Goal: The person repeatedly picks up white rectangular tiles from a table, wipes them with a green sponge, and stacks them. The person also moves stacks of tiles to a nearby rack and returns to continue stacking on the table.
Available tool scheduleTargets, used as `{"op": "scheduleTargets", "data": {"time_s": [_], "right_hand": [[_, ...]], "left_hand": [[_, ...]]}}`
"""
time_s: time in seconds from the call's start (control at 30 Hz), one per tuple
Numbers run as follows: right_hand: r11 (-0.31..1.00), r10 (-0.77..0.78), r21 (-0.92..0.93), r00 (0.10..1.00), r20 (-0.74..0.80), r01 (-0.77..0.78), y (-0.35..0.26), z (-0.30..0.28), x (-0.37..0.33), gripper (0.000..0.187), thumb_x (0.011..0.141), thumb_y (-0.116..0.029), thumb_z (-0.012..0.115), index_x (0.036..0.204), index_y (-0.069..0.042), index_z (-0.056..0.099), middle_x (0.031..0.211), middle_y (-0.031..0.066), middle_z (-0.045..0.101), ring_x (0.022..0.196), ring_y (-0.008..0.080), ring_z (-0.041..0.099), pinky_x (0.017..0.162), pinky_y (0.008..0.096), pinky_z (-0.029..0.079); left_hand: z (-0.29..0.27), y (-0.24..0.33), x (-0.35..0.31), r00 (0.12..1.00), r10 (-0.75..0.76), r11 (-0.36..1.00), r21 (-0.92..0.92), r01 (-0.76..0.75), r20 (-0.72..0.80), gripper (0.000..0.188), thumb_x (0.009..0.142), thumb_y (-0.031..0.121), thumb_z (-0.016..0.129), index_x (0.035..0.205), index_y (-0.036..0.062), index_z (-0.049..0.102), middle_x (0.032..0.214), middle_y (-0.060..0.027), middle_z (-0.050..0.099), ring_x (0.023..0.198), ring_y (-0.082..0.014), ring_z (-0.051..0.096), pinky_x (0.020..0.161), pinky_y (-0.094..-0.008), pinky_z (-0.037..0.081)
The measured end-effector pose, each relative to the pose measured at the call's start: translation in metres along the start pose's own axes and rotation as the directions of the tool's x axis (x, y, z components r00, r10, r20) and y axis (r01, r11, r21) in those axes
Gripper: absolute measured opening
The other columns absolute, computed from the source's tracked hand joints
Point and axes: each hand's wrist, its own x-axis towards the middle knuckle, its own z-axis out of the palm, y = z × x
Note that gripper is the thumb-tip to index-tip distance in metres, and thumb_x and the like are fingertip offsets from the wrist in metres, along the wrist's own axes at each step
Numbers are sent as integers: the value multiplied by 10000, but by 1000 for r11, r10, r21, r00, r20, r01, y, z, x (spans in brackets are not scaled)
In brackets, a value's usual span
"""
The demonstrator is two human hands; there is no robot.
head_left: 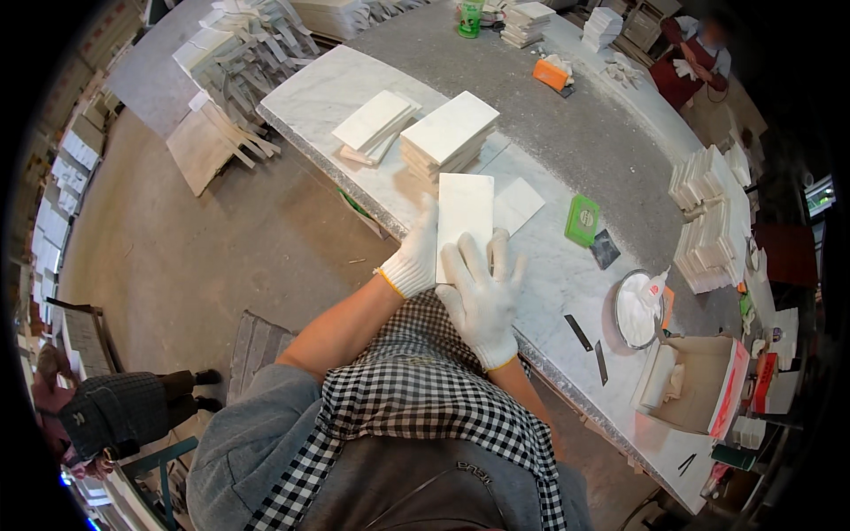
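Note:
A white rectangular marble tile [466,210] is held up in front of my body, above the edge of the marble-topped table. My gloved left hand [414,254] grips its left edge, with the fingers hidden behind it. My gloved right hand [483,296] lies on the tile's lower face, its fingers stretched out and spread. Behind the held tile stands a stack of similar tiles [452,133], and a lower stack [376,122] is to its left. Another thin tile [519,207] lies on the table just right of the held one.
On the table [553,274] to the right are a green block [582,219], a dark square pad [605,249], two dark strips [577,333], a bowl of white paste [636,320] and an open cardboard box [695,380]. Tile stacks [708,221] stand far right. Other people are at both sides.

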Motion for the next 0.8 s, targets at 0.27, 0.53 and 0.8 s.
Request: {"op": "scheduleTargets", "data": {"time_s": [0.27, 0.53, 0.8], "right_hand": [[979, 136, -160, 989, 52, -126, 16, 4, -1, 587, 890, -460, 602, 1356, -103, 572, 1444, 163, 478, 1297, 482, 377, 1045, 709, 221], [969, 194, -164, 980, 40, -185, 14, 2, -1, 734, 838, -457, 662, 1390, 1, 507, 1474, 216, 440, 1320, 504, 349, 1067, 715, 215], [957, 287, -14, 956, -65, -289, 21, 5, -5, 776, 810, -423, 693, 1397, 39, 484, 1430, 248, 474, 1331, 518, 353, 1077, 688, 230]], "left_hand": [[10, 0, -6, 996, -72, 995, 63, 76, -51, 825, 987, 711, 242, 1548, 109, 299, 1528, -166, 408, 1375, -322, 453, 1125, -475, 423], [4, 0, -5, 997, -82, 996, 30, 81, 15, 813, 992, 695, 274, 1548, 102, 298, 1547, -154, 388, 1390, -318, 437, 1139, -476, 404], [8, -1, -7, 999, -36, 997, 70, 33, 37, 780, 1001, 655, 342, 1538, 90, 317, 1527, -148, 422, 1377, -296, 454, 1141, -457, 400]]}}
